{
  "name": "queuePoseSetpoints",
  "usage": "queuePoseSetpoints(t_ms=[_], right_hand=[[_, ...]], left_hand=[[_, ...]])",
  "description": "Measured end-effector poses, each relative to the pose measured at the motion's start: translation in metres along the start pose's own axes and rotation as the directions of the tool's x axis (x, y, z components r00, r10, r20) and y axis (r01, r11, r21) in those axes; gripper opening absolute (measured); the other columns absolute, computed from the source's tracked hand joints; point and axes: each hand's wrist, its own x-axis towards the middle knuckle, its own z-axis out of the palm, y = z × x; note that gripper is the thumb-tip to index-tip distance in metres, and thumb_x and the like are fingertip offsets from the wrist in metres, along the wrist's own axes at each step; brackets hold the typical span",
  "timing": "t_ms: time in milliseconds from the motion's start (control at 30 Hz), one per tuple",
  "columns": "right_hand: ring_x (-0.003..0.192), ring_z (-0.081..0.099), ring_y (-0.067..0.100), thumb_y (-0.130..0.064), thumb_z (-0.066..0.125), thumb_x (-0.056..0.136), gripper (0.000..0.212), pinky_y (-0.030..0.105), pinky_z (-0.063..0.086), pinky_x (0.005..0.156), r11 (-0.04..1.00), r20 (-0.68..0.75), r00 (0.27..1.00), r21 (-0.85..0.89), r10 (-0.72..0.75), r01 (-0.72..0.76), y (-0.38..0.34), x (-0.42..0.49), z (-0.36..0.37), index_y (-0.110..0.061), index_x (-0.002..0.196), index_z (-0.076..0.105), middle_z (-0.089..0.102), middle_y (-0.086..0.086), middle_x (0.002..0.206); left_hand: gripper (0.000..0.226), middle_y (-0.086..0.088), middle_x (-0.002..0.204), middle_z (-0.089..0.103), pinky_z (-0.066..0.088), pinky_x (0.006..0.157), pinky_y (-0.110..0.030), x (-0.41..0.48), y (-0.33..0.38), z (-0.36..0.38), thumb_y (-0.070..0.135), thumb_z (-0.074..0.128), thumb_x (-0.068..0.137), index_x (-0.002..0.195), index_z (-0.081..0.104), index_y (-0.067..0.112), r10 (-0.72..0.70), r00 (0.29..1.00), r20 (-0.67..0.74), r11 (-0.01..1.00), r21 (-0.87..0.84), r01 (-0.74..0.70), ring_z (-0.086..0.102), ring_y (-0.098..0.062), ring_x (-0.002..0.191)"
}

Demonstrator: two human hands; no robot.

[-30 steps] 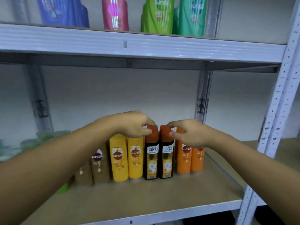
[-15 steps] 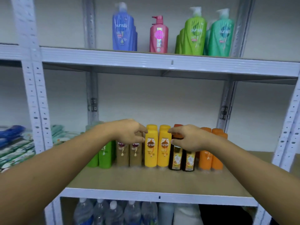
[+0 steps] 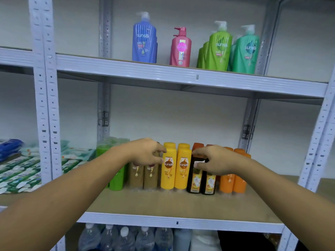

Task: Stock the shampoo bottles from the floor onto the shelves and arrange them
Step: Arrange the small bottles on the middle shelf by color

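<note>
Yellow bottles (image 3: 175, 168) upright, flanked closely — left hand (image 3: 145, 152), right hand (image 3: 214, 160)

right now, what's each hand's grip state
Left hand: curled over the brown bottles; grip cannot be told.
Right hand: pinching the dark bottle.

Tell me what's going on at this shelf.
A person is tidying a row of shampoo bottles on the middle shelf. The left hand sits over the tops of the brown bottles, beside the yellow bottles; the right hand pinches the tops of the black bottles. All stand upright. Pump bottles stand on the shelf above.
</note>
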Motion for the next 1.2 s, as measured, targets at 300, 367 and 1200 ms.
queuePoseSetpoints(t_ms=[300,367,1200], right_hand=[[0.126,0.052,0.012,-0.048,0.058,0.095,0.057,0.025,0.044,0.094,0.997,-0.003,0.997,0.008,0.082,-0.082,0.056,-0.001,0.004,-0.031,0.147,0.044,0.053,-0.009,0.145],[0.124,0.053,0.014,-0.048,0.059,0.094,0.056,0.025,0.042,0.090,0.993,-0.013,0.993,0.005,0.120,-0.120,0.080,-0.002,0.000,-0.031,0.145,0.046,0.055,-0.008,0.141],[0.120,0.055,0.027,-0.029,0.068,0.092,0.058,0.030,0.044,0.086,0.879,0.047,0.902,0.205,0.430,-0.430,0.296,0.065,0.058,-0.029,0.144,0.041,0.054,0.003,0.136]], left_hand=[[0.054,0.005,0.141,0.058,0.049,0.095,-0.033,0.067,0.042,0.006,0.052,0.054,0.098,0.147,0.047,0.030,0.157,0.987,-0.020,0.986,-0.054,-0.158,0.057,-0.015,0.121],[0.054,0.005,0.139,0.060,0.050,0.096,-0.034,0.094,0.061,0.008,0.052,0.055,0.098,0.146,0.049,0.029,0.187,0.982,-0.031,0.980,-0.066,-0.189,0.057,-0.016,0.122],[0.043,0.009,0.090,0.067,0.046,0.062,-0.024,0.353,0.191,0.084,0.051,0.077,0.081,0.113,0.066,0.024,0.379,0.922,0.079,0.925,-0.074,-0.373,0.065,-0.010,0.079]])
